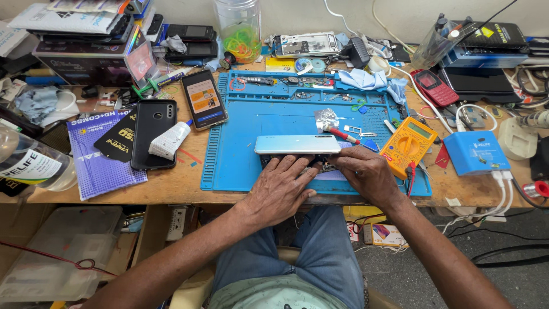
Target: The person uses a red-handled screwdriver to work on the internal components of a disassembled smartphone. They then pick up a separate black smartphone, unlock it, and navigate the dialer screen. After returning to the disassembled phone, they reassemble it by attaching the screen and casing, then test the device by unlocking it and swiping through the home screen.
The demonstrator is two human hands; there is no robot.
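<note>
My left hand (280, 186) and my right hand (366, 171) rest close together on the near edge of a blue work mat (274, 123). Both press down on a small opened phone (323, 167), mostly hidden under the fingers. Just beyond my fingertips a pale blue phone back cover (297, 144) lies flat across the mat. A red-handled tool (343, 135) and a crumpled foil piece (326, 119) lie behind it.
A yellow multimeter (407, 146) and a blue box (476, 151) sit to the right. On the left lie a black phone (152, 133), a white tube (169, 140) and a lit phone (204, 99). Cluttered boxes, a jar (239, 28) and cables fill the back.
</note>
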